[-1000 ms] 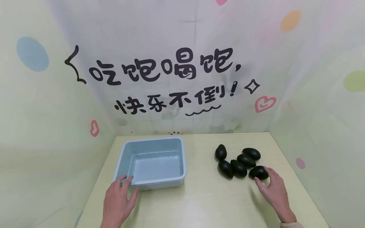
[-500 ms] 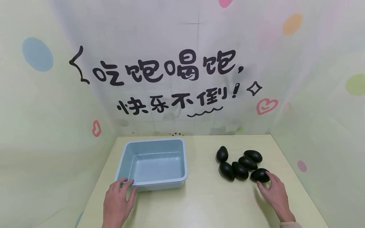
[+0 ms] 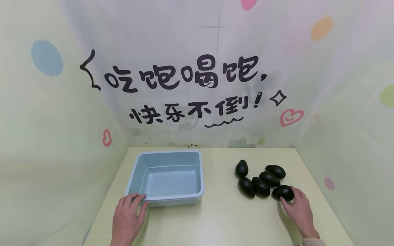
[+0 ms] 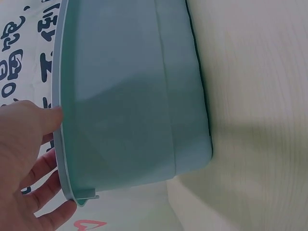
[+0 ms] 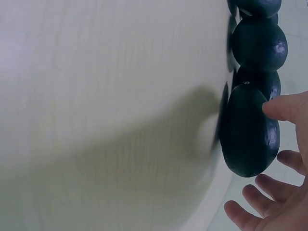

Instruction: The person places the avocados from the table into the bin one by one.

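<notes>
A light blue plastic bin [image 3: 172, 197] stands on the left half of the table. My left hand [image 3: 127, 215] grips its near left rim, thumb outside and fingers over the edge; the left wrist view shows this hand [image 4: 29, 159] along the rim of the bin [image 4: 125, 106]. Dark, smooth avocados lie in a cluster on the right. Around the nearest avocado [image 3: 283, 192] are the thumb and fingers of my right hand [image 3: 300, 210]. In the right wrist view the thumb lies on that avocado [image 5: 248, 134], with the index fingertip at its end and the other fingers spread below.
Several other avocados [image 3: 261, 187] sit close together just left of and behind the held one. The pale wooden table [image 3: 215, 218] meets printed cloth walls [image 3: 184, 41] at the back and both sides. The bin's floor [image 3: 172, 181] is bare.
The view has shifted slightly, moving the whole scene a little right and down. My left fingers have settled onto the bin's rim. The right hand stays around the same avocado.
</notes>
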